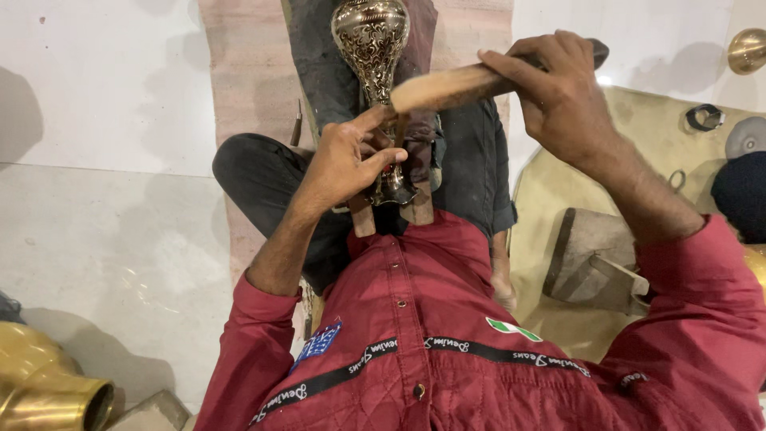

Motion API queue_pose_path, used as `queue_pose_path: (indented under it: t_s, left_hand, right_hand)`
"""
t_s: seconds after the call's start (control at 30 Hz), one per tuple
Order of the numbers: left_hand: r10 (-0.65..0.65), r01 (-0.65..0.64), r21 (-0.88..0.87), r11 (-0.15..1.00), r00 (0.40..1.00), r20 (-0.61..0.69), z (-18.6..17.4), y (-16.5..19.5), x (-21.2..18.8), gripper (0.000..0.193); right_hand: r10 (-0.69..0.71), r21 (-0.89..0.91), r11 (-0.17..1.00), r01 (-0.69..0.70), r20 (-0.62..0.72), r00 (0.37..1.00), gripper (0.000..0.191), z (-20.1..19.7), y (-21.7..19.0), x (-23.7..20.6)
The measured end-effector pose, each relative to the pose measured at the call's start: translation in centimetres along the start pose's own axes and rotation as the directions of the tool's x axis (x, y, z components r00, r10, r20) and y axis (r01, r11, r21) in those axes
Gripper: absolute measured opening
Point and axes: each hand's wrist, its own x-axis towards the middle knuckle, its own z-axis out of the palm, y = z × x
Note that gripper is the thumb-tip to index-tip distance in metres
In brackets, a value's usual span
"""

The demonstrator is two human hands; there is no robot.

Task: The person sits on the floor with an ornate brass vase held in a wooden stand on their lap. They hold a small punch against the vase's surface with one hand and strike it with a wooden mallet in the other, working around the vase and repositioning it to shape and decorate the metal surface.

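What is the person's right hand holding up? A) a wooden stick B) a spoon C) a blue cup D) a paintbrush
A: the right hand wraps its grip around a pale wooden stick raised above the engraved brass vase, which the left hand touches lower down.

You sat over a pale, glossy tiled floor (104,199) that caught soft shadows at the left. A faded pinkish mat (251,72) ran away from you beneath your legs. To your right lay a flat tan board (550,183) with a wooden block (590,259) on it. A brass vessel (44,383) gleamed at the lower left corner.
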Motion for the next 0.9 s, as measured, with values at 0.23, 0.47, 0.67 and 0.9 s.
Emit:
queue_pose_path:
  t_s: [0.23,0.47,0.67,0.9]
  left_hand:
    - [0.006,-0.006,-0.02,1.0,1.0,-0.002,0.0,-0.2,0.0,0.052]
    - [0.027,-0.028,-0.013,1.0,0.997,-0.074,0.7,-0.5,-0.6,0.053]
    - [0.105,-0.108,-0.057,0.993,0.993,-0.059,0.5,-0.1,-0.4,0.054]
    - [-0.003,0.003,-0.011,1.0,1.0,-0.029,0.3,-0.1,-0.3,0.056]
  right_hand:
    - [0.064,0.087,0.994,-0.073,0.103,0.993,0.057,0.9,0.2,-0.6]
    - [0.064,-0.123,0.992,-0.041,0.189,0.98,0.064,1.9,0.6,-0.6]
    - [0.2,0.722,0.647,-0.245,0.149,0.968,0.054,0.7,1.2,0.3]
    - [0.232,0.485,0.821,-0.301,0.198,0.952,0.055,0.3,0.3,0.8]
